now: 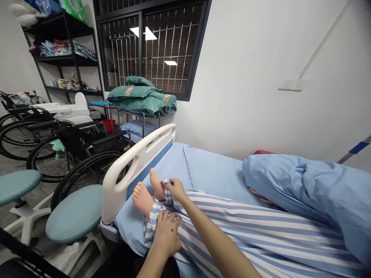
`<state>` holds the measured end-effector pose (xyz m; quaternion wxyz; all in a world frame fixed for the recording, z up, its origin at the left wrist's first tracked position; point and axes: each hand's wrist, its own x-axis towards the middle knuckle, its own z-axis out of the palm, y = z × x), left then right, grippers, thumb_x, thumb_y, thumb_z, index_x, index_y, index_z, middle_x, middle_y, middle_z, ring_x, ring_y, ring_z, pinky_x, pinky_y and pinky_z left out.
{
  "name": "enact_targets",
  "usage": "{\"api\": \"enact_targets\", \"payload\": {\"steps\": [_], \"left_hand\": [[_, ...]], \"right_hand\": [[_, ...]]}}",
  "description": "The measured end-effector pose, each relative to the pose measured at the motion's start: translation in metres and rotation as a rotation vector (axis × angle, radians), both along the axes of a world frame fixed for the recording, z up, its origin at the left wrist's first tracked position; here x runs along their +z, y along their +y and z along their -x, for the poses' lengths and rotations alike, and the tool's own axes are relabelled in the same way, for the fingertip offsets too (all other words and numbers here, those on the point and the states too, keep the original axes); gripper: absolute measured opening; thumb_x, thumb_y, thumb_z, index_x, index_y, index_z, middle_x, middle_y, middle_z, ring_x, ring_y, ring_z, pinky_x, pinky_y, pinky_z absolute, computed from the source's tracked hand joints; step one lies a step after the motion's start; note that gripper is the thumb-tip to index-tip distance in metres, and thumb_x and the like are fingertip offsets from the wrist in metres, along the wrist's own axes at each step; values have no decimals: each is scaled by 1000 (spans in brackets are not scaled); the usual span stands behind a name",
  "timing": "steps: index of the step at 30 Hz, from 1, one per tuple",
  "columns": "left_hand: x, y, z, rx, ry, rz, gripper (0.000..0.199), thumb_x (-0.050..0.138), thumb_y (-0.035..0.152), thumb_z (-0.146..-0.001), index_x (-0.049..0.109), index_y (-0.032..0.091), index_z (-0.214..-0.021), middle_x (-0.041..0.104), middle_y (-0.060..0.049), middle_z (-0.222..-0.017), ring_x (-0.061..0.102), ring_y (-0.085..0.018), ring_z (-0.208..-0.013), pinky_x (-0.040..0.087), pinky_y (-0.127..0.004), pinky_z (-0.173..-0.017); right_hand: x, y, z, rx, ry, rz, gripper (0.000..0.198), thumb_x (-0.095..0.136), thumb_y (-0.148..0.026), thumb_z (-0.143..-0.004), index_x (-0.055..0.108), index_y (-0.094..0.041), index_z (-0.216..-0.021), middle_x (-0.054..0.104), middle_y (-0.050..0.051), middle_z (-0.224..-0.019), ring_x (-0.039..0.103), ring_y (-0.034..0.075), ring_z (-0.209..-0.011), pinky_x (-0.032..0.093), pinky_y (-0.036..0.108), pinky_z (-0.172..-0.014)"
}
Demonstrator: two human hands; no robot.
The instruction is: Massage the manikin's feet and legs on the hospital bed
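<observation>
A figure in blue-and-white striped trousers (228, 208) lies on the bed, its two bare feet towards the footboard; I cannot tell if it is a person or a manikin. My right hand (176, 189) reaches across and pinches the cuff (167, 196) of the far trouser leg, just above the far foot (157, 185). On the near trouser leg rests my left hand (167, 231), fingers apart and laid over the cloth behind the near cuff (151, 220). The near foot (142, 199) sticks out beyond that cuff, toes up.
A white footboard (116, 181) closes the bed's end. Blue bedding (301, 181) covers the figure's upper part, with fingers showing beneath. Past the footboard stand round stools (75, 212), a wheelchair (84, 146) and a cart stacked with green quilts (142, 96). A wall lies behind the bed.
</observation>
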<state>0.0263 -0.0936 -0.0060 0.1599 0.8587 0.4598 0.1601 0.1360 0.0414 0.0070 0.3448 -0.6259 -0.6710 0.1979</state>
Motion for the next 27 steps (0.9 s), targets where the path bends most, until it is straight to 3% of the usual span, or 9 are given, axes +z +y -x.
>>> {"api": "enact_targets", "payload": {"steps": [5,11,17,27], "left_hand": [[-1,1,0,-3,18,2,53,48,22,-61,53,21,-114,53,-6,-114,38,-26,-109,15,-44,-104],[1,1,-1,1,44,15,54,48,22,-61,53,21,-114,53,-6,-113,38,-26,-109,16,-44,-104],[3,0,-1,14,65,26,52,48,21,-60,54,19,-111,53,-7,-113,37,-26,-111,16,-44,-105],[3,0,0,6,43,34,53,47,22,-62,55,18,-113,54,-8,-112,37,-27,-112,16,-45,-105]], "right_hand": [[10,10,3,-21,181,-36,26,47,-35,-72,60,-13,-66,54,-2,-59,45,10,-57,31,19,-51],[-11,9,19,-47,235,-26,32,45,-40,-75,61,-13,-70,58,1,-62,48,11,-58,35,20,-51],[-27,7,27,-64,100,4,28,42,-38,-79,60,-16,-78,64,3,-76,55,14,-70,37,21,-61],[-22,-5,28,-11,-178,73,46,26,-47,-88,59,-16,-93,64,11,-96,57,20,-91,37,27,-73]]}}
